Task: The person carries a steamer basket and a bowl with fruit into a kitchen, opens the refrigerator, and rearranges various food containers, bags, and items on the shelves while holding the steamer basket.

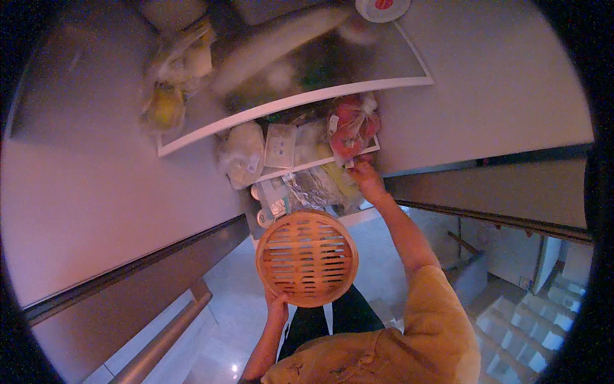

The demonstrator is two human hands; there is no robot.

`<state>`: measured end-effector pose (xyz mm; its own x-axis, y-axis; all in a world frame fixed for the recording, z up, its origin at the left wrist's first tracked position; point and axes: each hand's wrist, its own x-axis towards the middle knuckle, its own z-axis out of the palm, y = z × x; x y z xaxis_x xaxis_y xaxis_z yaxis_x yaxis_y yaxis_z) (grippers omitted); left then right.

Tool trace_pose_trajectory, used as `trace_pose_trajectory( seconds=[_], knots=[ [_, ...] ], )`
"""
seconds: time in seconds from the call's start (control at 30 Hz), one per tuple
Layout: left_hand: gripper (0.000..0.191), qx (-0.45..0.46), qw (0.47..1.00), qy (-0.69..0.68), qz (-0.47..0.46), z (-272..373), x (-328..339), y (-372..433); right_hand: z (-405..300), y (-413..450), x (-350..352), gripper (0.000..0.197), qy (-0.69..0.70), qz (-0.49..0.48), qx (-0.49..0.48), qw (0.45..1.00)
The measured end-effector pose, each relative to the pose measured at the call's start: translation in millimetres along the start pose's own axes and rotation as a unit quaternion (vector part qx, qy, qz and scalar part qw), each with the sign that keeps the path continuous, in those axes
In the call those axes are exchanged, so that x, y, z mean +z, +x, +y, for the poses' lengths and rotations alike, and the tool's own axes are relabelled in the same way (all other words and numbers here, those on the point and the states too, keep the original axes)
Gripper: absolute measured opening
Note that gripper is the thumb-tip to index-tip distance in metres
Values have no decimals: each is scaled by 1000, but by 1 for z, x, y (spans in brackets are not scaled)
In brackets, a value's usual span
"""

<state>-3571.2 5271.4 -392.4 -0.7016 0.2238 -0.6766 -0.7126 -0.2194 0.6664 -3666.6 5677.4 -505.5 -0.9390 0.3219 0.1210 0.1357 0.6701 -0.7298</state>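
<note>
My left hand [277,306] grips the near left rim of a round bamboo steamer basket [307,259], held level in front of my legs. The slatted floor of the basket shows nothing lying on it. My right hand [367,177] is stretched into an open refrigerator, at the lower end of a clear plastic bag [355,125] of red produce. Its fingertips are partly hidden beside the bag, so whether they grip it is unclear. The bag sits at the right end of a white-edged shelf [316,161].
A plastic-wrapped pack [242,153] and a pale box [280,145] share that shelf. Cans [265,218] and bagged food [319,185] lie below. The glass shelf [297,98] above holds a bag with yellow fruit [165,110]. The door handle [163,341] is at lower left.
</note>
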Motion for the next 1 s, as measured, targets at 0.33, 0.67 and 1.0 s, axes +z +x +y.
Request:
trace_pose_trajectory(
  seconds=[0.33,0.67,1.0],
  knots=[
    [74,27,999,12,-18,9,10,-2,30,2,17,33,-424,-69,-175,886],
    [71,5,1000,-23,-1,23,9,-22,-105,-47,-20,43,-101,154,24,983],
    [71,31,998,-34,-48,53,19,-48,-163,-178,29,26,564,55,489,663]
  ],
)
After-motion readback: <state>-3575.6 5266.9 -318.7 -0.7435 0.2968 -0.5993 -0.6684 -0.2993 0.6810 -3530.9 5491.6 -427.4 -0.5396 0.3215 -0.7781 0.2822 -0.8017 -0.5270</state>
